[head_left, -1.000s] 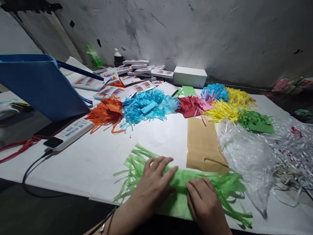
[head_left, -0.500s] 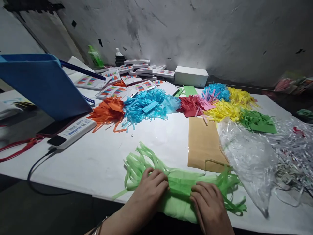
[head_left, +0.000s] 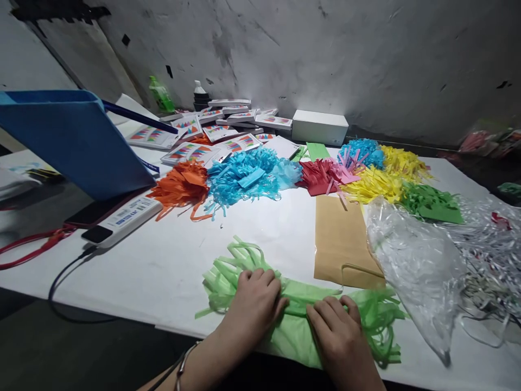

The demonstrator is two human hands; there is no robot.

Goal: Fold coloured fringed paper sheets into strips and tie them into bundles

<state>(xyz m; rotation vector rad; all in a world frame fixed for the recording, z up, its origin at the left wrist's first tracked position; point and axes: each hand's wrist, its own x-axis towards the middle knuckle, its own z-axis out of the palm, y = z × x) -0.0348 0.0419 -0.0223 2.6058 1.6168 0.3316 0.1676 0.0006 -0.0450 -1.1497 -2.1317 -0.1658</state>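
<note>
Light green tissue paper (head_left: 296,339) with fringed strips at both ends lies at the front edge of the table. My left hand (head_left: 257,298) grips its left part, fingers curled over the folded middle. On the right side, my right hand (head_left: 336,326) has its fingers bent onto the same folded band, its thumb hidden. Loose green strips fan out beyond each hand. Just behind the tissue paper is a flat brown paper sheet or envelope (head_left: 345,239).
Fringed tissue bundles, orange (head_left: 181,187), blue (head_left: 244,176), red (head_left: 319,176) and yellow (head_left: 372,184), line the middle. A clear plastic bag (head_left: 419,266) lies at right. Printed packs (head_left: 232,144) and a white box (head_left: 319,127) stand behind. A blue holder (head_left: 81,144) and power bank (head_left: 122,220) are left.
My right hand has moved left, closer to my left hand, along the green tissue paper. My left hand has shifted slightly up. The fringed strips have swung a little.
</note>
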